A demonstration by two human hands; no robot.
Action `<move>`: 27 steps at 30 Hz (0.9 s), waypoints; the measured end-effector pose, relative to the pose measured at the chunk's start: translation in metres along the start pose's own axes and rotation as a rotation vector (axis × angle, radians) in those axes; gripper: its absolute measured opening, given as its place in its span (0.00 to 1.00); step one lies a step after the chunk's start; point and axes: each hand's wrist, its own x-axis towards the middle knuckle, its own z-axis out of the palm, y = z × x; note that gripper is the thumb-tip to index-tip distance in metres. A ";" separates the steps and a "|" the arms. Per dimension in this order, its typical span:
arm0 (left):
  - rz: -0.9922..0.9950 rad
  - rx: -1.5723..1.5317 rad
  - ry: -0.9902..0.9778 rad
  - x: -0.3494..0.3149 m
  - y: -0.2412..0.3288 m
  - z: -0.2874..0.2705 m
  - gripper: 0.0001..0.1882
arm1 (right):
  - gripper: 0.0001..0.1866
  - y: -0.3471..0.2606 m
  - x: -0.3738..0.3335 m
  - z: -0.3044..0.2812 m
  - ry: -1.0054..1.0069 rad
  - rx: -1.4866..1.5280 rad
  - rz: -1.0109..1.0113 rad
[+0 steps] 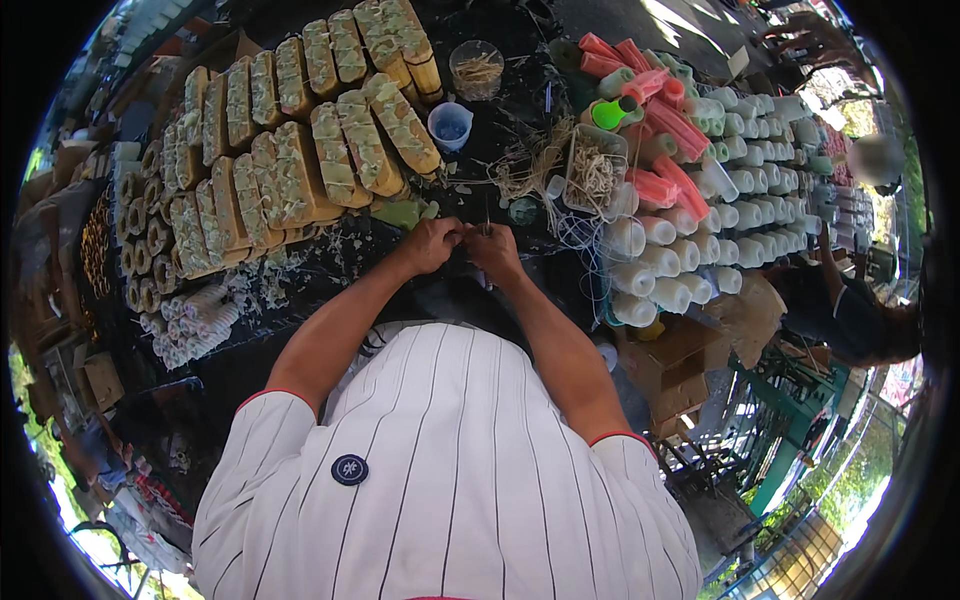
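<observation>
My left hand (pixel 432 246) and my right hand (pixel 492 250) are close together at the near edge of the dark table, both with closed fingers. A thin, dark, pointed piece (pixel 488 210) sticks up at the right hand's fingers; its kind is too small to tell. The left hand is pinched, and what it holds, if anything, is hidden. Just beyond it lies a crumpled pale green sheet (pixel 402 213). A small clear greenish lump (pixel 522 210) sits past my right hand. Next to that, a clear tub (pixel 596 165) holds tangled tan strings.
Brown blocks topped with pale green patches (pixel 300 170) fill the left side. Whitish rolls (pixel 660 260) and red-wrapped bundles (pixel 680 130) crowd the right. A blue-white cup (pixel 450 127) and a clear tub of thin sticks (pixel 476 70) stand beyond. Loose wire (pixel 590 255) trails right.
</observation>
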 end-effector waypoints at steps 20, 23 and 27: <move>-0.266 0.138 0.077 -0.086 0.046 -0.096 0.18 | 0.11 -0.001 0.002 -0.006 -0.027 0.350 0.052; -0.066 0.106 0.112 -0.027 0.029 -0.031 0.22 | 0.13 -0.010 -0.004 0.004 -0.054 0.373 -0.024; -0.218 0.023 -0.097 0.015 0.005 -0.012 0.30 | 0.15 -0.009 -0.006 0.014 0.094 0.349 0.015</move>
